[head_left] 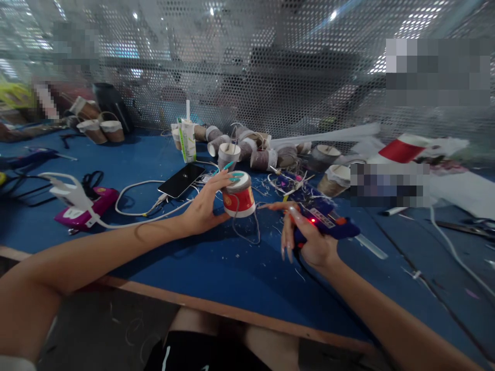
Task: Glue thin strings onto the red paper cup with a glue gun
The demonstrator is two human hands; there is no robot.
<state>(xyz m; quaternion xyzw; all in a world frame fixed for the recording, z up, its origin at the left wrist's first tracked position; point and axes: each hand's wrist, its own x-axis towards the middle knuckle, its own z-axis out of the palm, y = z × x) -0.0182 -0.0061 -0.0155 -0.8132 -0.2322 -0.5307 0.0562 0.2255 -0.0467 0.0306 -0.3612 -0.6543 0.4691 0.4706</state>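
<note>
The left hand (203,206) has its grip closed round a small red-and-white paper cup with a pale band at the rim (238,195), fingers over the top and thumb at the base, holding it on the blue-covered bench (216,268). The right hand (309,242) is wrapped round the handle of a dark blue hot-glue gun (320,219) (its red lamp is lit), forefinger stretched along the body, with the nozzle end toward the cup; the tip itself I cannot make out.

This looks like the gluing step: a thin wire or cord loop (247,229) hangs from the cup at about 5 o'clock. The next move seems to call for a steady cup and a nozzle brought close to the joint.

The cup sits at 9 o'clock of the gun hand, near but apart. At 12 o'clock of it lies a heap of brown-and-white paper cups (255,149); at 10 o'clock, a black phone (181,180) on a white cable.
</note>
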